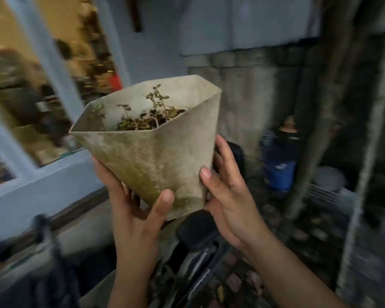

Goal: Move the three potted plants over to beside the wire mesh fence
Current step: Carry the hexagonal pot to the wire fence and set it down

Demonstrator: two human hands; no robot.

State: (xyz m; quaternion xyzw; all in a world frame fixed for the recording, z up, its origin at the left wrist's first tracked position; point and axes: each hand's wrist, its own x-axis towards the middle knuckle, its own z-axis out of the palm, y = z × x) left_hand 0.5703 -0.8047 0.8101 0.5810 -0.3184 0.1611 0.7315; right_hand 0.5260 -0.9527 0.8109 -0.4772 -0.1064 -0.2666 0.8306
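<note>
A pale, stained, faceted plant pot (156,150) with a few small green sprouts (152,112) in dark soil is held up in the air at the centre of the view. My left hand (133,210) cups its lower left side, thumb pressed on the front face. My right hand (227,192) grips the lower right side, thumb on the front edge. The pot tilts slightly to the left. No other potted plant and no wire mesh fence can be made out; the surroundings are blurred.
A window with pale blue frame (53,70) fills the left. A grey concrete wall (253,96) stands behind the pot. A blue container (278,167) sits low on the right near a dark post (325,121). A black object (196,234) lies below my hands.
</note>
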